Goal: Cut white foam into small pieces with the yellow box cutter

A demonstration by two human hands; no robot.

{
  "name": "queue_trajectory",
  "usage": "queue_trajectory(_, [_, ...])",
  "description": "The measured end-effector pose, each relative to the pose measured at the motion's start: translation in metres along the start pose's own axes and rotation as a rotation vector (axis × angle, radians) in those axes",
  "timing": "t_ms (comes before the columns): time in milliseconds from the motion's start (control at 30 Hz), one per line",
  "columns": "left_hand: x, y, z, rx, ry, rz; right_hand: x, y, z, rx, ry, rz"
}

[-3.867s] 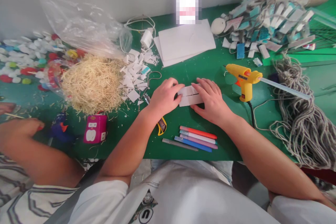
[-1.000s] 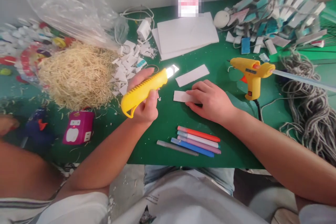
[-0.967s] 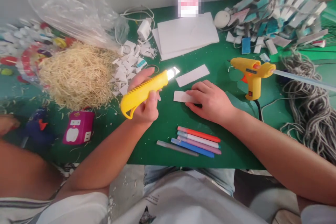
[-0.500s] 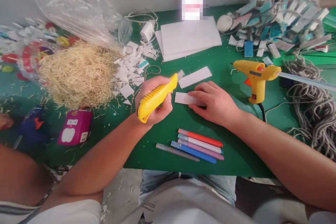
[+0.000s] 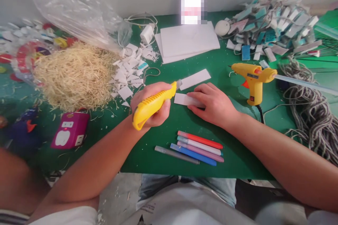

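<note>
My left hand (image 5: 161, 115) is closed around a yellow utility knife (image 5: 151, 108). The blade points away and to the right, its tip close to the near end of a loose white strip (image 5: 195, 79); whether they touch I cannot tell. Under the fingers of my right hand (image 5: 216, 104) lies a second white strip (image 5: 180, 98), flat on the green table. Thumb and fingertips hold it from both long sides, and its left end sticks out toward the knife. Several markers (image 5: 200, 139) lie side by side nearer to me.
A yellow glue gun (image 5: 254, 77) stands at right, before a grey yarn bundle (image 5: 310, 109). White sheets (image 5: 188, 40) lie at the back. Left are white scraps (image 5: 129, 68), wood shavings (image 5: 76, 77) and a purple power adapter (image 5: 70, 130). Another person's arm (image 5: 18, 179) shows lower left.
My left hand has brought the knife slightly down and left, nearer to the held strip. My right hand keeps its place on that strip. The whole view has shifted a little.
</note>
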State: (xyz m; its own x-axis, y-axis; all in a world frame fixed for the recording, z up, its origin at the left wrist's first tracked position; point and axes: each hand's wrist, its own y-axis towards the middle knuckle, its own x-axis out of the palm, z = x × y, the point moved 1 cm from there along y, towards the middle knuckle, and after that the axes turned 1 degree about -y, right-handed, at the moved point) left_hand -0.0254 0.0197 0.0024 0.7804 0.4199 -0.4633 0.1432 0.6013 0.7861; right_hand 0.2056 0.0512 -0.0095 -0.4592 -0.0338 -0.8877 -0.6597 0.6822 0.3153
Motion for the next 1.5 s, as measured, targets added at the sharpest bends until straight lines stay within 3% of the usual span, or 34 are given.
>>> queue_trajectory(100, [-0.004,0.000,-0.003,0.070,0.003,0.146,0.000,0.001,0.000,0.007,0.009,0.000])
queue_trajectory(167, [-0.004,0.001,-0.004,0.091,0.030,0.175,0.000,0.002,0.001,0.012,0.009,-0.007])
queue_trajectory(433, [-0.002,0.005,0.003,0.001,0.146,-0.042,0.003,0.005,0.000,-0.009,0.010,0.038])
queue_trajectory(1167, [0.006,0.010,0.003,0.104,0.207,-0.084,0.006,0.004,0.000,-0.008,-0.020,0.051])
queue_trajectory(1400, [0.004,0.007,0.000,0.077,0.279,-0.052,0.006,0.005,-0.001,0.001,-0.013,0.032])
queue_trajectory(1500, [0.005,0.009,0.000,0.127,0.239,-0.037,0.006,0.005,-0.001,0.009,-0.005,0.026])
